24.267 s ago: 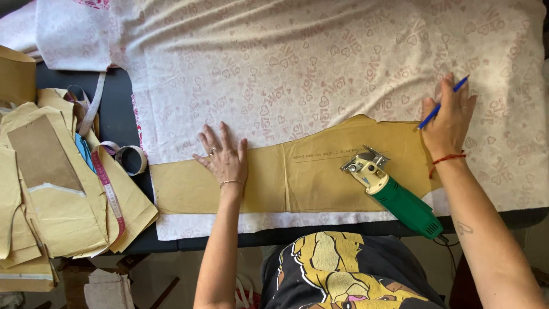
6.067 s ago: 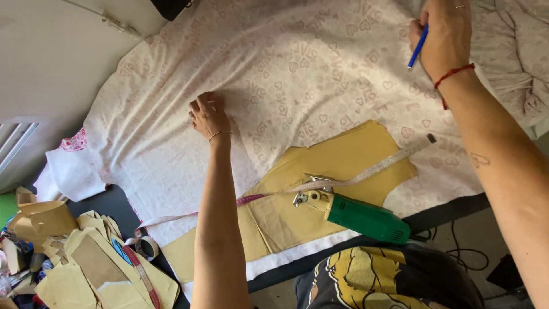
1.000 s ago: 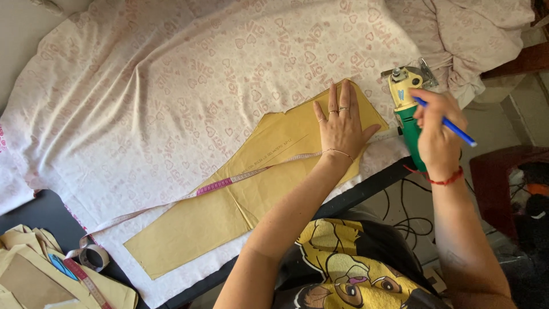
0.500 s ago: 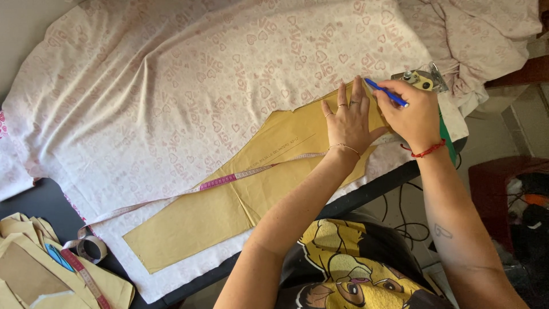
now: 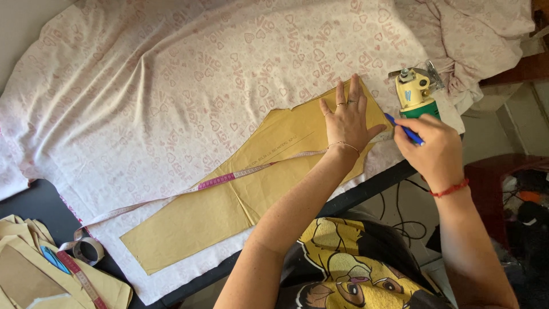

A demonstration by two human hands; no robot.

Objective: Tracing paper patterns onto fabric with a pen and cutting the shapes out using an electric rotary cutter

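Note:
A long tan paper pattern piece lies on pale pink printed fabric spread over the table. My left hand presses flat on the pattern's upper right end, fingers apart. My right hand grips a blue pen, its tip at the pattern's right edge beside my left thumb. A measuring tape runs lengthwise across the pattern. A yellow and green electric fabric cutter rests on the fabric just above my right hand.
A roll of tape and a stack of tan pattern pieces sit at the lower left on the dark table. Bunched fabric lies at the upper right. Cables hang below the table's front edge.
My right hand has moved down and to the right with the pen, from beside my left fingers to the pattern's right edge. My left hand stays pressed on the pattern.

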